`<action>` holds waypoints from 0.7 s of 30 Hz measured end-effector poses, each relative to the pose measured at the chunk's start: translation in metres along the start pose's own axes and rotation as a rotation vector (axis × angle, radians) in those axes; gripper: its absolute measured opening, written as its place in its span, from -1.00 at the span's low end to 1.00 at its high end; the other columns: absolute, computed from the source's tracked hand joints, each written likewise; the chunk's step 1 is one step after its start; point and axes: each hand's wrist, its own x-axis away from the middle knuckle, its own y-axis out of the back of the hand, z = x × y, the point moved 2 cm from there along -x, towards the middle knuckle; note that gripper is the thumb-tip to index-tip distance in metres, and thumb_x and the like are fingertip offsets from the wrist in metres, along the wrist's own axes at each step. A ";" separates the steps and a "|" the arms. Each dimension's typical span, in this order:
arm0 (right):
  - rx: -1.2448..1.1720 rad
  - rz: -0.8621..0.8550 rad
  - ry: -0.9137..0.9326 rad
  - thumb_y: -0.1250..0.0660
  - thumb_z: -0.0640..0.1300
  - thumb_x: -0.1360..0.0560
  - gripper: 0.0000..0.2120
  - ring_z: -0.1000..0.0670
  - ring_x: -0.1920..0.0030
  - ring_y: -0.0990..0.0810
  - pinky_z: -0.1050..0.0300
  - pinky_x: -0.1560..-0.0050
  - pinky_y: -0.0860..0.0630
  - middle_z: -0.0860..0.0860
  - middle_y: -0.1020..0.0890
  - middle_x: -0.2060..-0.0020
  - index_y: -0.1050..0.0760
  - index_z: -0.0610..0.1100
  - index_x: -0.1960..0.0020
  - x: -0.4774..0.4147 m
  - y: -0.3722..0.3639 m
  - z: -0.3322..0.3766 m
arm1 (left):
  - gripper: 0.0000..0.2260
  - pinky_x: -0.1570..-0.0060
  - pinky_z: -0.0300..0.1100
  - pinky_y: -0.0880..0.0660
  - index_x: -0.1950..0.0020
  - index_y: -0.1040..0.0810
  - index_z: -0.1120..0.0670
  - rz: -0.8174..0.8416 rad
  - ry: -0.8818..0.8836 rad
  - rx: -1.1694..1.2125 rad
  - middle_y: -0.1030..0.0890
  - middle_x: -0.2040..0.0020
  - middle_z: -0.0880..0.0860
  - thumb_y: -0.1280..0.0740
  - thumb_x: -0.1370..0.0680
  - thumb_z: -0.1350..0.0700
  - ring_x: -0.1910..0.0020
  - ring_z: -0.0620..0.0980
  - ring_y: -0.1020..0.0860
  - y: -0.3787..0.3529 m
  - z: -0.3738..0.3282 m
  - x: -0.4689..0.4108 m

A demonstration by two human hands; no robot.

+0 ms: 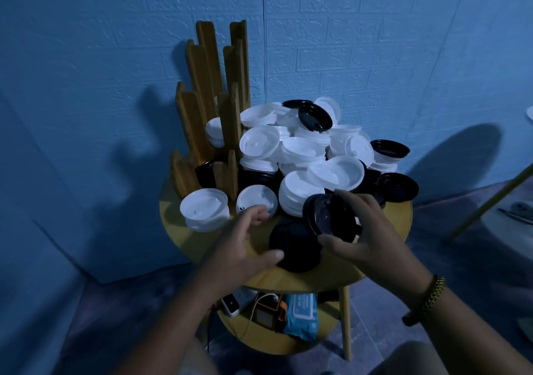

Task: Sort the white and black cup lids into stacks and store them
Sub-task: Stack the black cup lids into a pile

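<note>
Hands are nearest: the left hand [248, 242] is spread wide beside a black stack [294, 250] on the table [395, 221]. The right hand [366, 230] grips black lids [328, 216], tilted, just above it. Behind lies a pile [302, 149] of white and black lids, then the rack [202, 92] with a few lids inside.

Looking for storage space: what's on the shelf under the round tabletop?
A blue pack, a small white device and an orange-edged device with a cable; the tabletop hides the shelf's back part.

The lid heap [302, 155] crowds the wooden rack [202, 109]; only the table's [331, 279] front lies open.
</note>
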 end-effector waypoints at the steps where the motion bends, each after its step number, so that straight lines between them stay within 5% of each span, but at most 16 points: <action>1: -0.021 0.055 -0.002 -0.51 0.23 -0.34 -0.15 0.19 -0.28 -0.39 0.40 -0.21 -0.41 0.16 -0.38 -0.31 -0.24 0.07 -0.52 0.000 0.000 -0.003 | -0.14 -0.39 -0.21 -0.30 -0.57 -0.17 -0.27 0.070 0.021 -0.094 -0.30 -0.47 -0.42 -0.54 -0.38 -0.26 -0.45 -0.37 -0.26 -0.003 0.002 0.000; 3: -0.049 0.149 0.004 -0.47 0.32 -0.31 -0.16 0.16 -0.33 -0.43 0.14 -0.32 -0.47 0.19 -0.43 -0.32 -0.28 0.09 -0.50 0.000 -0.003 -0.007 | 0.05 -0.43 -0.16 -0.25 -0.63 0.03 -0.24 0.138 0.032 -0.262 -0.17 -0.56 -0.33 -0.56 -0.34 -0.30 -0.50 -0.27 -0.18 -0.009 0.000 -0.002; 5: -0.023 0.195 0.023 -0.43 0.37 -0.29 -0.17 0.18 -0.32 -0.44 0.08 -0.32 -0.49 0.23 -0.45 -0.30 -0.32 0.10 -0.47 0.001 -0.008 -0.005 | 0.10 -0.43 -0.14 -0.28 -0.65 0.08 -0.20 0.123 0.018 -0.322 -0.18 -0.58 -0.25 -0.57 -0.32 -0.31 -0.52 -0.18 -0.21 -0.016 -0.005 -0.006; 10: -0.015 0.275 0.096 -0.51 0.17 -0.40 -0.25 0.32 -0.30 -0.36 0.30 -0.31 -0.42 0.25 -0.38 -0.33 -0.32 0.05 -0.50 -0.004 -0.019 0.007 | 0.05 -0.36 -0.08 -0.42 -0.63 0.01 -0.22 0.091 0.032 -0.278 -0.33 -0.51 -0.19 -0.58 -0.33 -0.26 -0.45 -0.12 -0.36 -0.023 -0.004 -0.013; 21: 0.008 0.477 0.190 -0.49 -0.12 -0.47 -0.43 0.40 -0.35 -0.23 0.49 -0.25 -0.32 0.31 -0.30 -0.41 -0.42 0.11 -0.43 -0.019 -0.023 0.005 | 0.04 -0.41 -0.04 -0.40 -0.60 -0.02 -0.28 0.121 0.034 -0.242 -0.28 -0.56 -0.21 -0.62 -0.31 -0.21 -0.49 -0.15 -0.30 -0.020 0.004 -0.013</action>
